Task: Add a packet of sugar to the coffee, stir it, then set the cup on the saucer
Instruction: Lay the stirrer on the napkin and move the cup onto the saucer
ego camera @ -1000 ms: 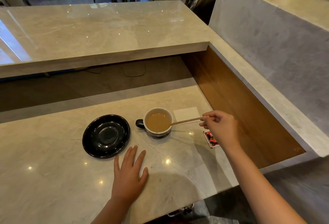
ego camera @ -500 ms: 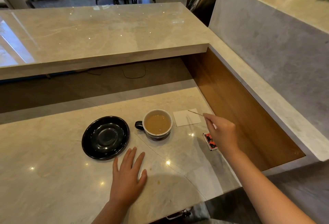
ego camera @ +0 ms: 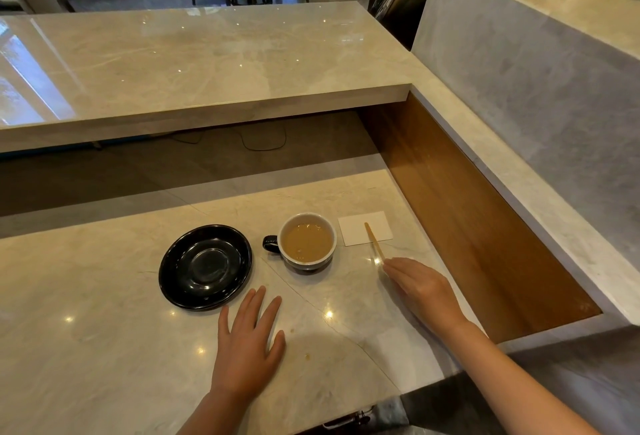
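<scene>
A dark cup (ego camera: 307,242) of light brown coffee stands on the marble counter with its handle to the left. Left of it lies the empty black saucer (ego camera: 205,266), apart from the cup. A wooden stirrer (ego camera: 374,240) lies with its far end on a white napkin (ego camera: 356,230), right of the cup. My right hand (ego camera: 422,287) is stretched out low, palm down, fingertips at the stirrer's near end. My left hand (ego camera: 247,341) rests flat on the counter in front of the saucer. The sugar packet is hidden under my right hand.
A wooden side wall (ego camera: 467,213) closes off the counter on the right. A raised marble shelf (ego camera: 194,64) overhangs the back. The counter's front edge (ego camera: 346,414) runs just below my wrists. Small coffee drops (ego camera: 306,355) mark the marble near my left hand.
My right hand lifted the stirrer out of the coffee, carried it right and laid it down across the napkin. My right hand has dropped lower, over the sugar packet. My left hand stayed put.
</scene>
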Motion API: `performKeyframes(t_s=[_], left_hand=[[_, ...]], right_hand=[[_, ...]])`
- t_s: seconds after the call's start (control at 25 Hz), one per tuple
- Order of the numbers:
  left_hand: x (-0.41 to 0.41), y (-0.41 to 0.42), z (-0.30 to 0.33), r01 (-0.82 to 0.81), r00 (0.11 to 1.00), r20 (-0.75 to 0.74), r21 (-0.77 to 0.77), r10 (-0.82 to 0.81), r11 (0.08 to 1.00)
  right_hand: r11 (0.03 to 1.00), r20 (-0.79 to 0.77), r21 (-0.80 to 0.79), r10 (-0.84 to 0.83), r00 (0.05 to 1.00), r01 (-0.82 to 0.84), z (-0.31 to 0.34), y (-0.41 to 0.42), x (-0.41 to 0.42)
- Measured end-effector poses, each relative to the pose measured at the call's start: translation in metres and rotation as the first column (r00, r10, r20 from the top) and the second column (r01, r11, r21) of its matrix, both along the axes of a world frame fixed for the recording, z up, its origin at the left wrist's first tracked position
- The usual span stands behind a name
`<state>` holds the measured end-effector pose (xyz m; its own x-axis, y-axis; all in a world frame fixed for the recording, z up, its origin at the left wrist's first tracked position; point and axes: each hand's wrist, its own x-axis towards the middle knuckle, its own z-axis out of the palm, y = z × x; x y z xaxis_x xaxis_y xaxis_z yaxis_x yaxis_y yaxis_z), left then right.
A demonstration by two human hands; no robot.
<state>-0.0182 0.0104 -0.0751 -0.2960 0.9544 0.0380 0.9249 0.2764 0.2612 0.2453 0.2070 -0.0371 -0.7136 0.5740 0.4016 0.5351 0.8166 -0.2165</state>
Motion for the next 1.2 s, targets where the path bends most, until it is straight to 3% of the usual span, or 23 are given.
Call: performKeyframes(t_s=[0.4,0.48,0.72,0.92,1.08,1.2], left_hand=[[0.000,0.000,0.000,0.004,1.000,-0.004,0.003,-0.004,1.000],[0.000,0.000,0.000,0.005,1.000,-0.005,0.006,-0.005,1.000],[0.001,-0.001,0.002,0.003,1.000,0.000,0.023,-0.002,1.000],[0.001,-0.002,0.000,0.017,1.000,0.023,0.057,-0.018,0.998],[0.002,0.001,-0.003,-0.007,1.000,0.029,0.027,0.006,1.000],[0.006,0.003,0.000,0.015,0.999,0.029,0.024,-0.016,1.000]], right_hand=[[0.996,0.114,0.085,-0.025,0.993,0.015,-0.002,-0.012,-0.004],[0.996,0.103,0.084,-0.034,0.994,0.025,-0.001,-0.014,-0.007],[0.978,0.009,-0.138,-0.157,0.988,0.157,0.020,-0.020,-0.026],[0.993,-0.062,-0.063,-0.102,0.993,0.098,0.063,-0.023,-0.085],[0.954,0.192,-0.284,-0.038,0.981,0.092,0.091,-0.026,-0.130],[0.929,0.378,-0.338,-0.010,0.926,0.148,0.091,-0.017,-0.148]])
